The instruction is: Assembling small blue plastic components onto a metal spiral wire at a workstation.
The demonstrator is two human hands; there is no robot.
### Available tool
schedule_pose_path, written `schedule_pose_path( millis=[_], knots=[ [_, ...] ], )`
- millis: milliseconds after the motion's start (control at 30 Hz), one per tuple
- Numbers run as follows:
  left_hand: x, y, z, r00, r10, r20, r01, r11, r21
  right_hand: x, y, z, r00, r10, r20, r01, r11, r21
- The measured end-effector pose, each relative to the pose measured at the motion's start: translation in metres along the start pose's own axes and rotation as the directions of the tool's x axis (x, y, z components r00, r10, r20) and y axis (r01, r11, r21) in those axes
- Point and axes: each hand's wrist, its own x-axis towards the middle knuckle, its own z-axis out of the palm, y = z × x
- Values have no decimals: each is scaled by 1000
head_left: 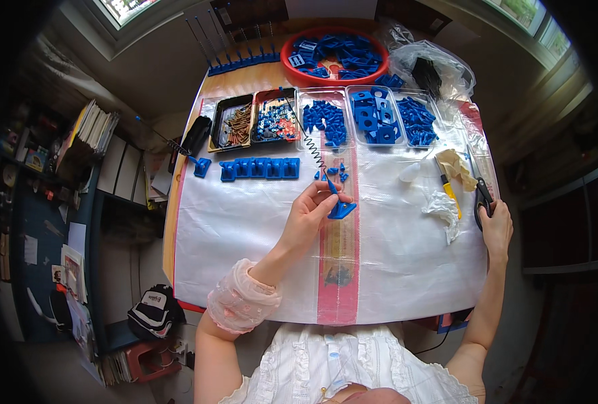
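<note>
Near the middle of the table, my left hand [310, 207] is closed around a small blue plastic stand [342, 211] with a flat angled base. A black coiled cord [314, 149] rises from it toward the trays, its thin far end reaching up between them. At the right edge, my right hand [497, 233] is closed on the black handles of a pair of scissors [482, 198], which lie on the table with the blades pointing away. Several small blue pieces [342, 171] lie just beyond my left hand.
Trays of screws [237, 125], small nuts [276, 118] and blue parts [324, 121] line the back, before a red basin [287, 60]. Blue bases [262, 168] stand in a row at left, beside another corded stand [202, 166]. A yellow cutter [451, 195] and crumpled paper [441, 210] lie right.
</note>
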Motion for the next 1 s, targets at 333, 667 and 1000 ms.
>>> schedule_pose_path(
  millis=[333, 667, 1000],
  knots=[
    [1, -4, -7, 998, -60, -30, 61, 998, 19, -5, 19, -26, 996, 46, 77, -62, 973, 223],
    [-2, -4, -2, 997, -76, 7, 76, 997, 3, -14, 39, -25, 987, 22, -160, 128, 504, 854],
    [-1, 1, -3, 998, 61, 24, -62, 996, 69, -50, -94, -26, 908, -411, -74, 369, 706, 604]
  ],
)
